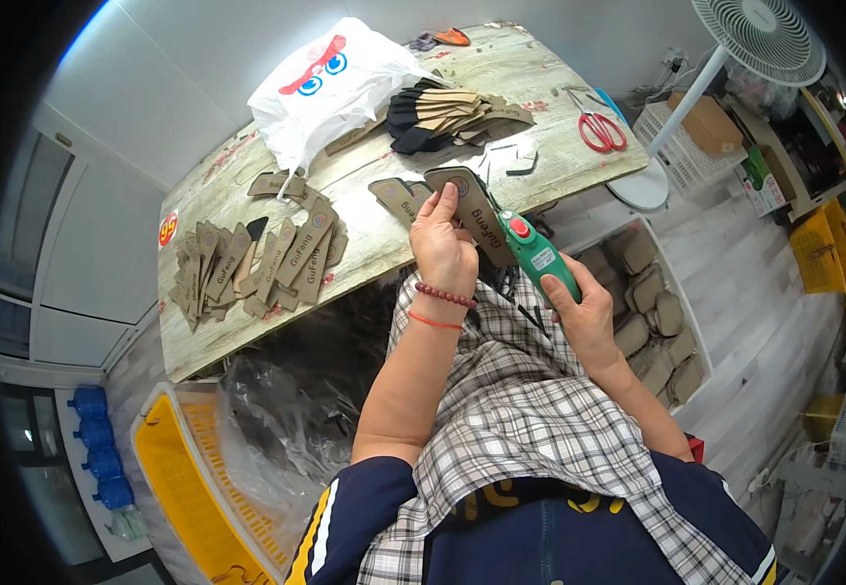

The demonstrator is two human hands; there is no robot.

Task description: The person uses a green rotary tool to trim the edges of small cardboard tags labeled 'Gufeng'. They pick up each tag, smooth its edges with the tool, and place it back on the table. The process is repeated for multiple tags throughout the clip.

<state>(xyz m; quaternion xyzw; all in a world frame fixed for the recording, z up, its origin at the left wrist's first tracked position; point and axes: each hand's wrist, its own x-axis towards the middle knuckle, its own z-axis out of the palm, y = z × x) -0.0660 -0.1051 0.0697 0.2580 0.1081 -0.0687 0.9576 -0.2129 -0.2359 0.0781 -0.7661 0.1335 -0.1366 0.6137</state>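
Note:
My left hand grips a brown, insole-shaped flat piece with dark lettering, thumb on its upper face. My right hand is wrapped round a green handheld electric cutter with a red button. The cutter's front end meets the right edge of the piece; its blade is too small to make out. Just left of the held piece, similar brown pieces lie at the table's front edge. More of them form a loose pile on the table's left side.
On the pale wooden table are a white plastic bag, a fanned black-and-tan stack and red-handled scissors. A bin of brown pieces stands right; a yellow basket stands left. A white fan rises beyond the table.

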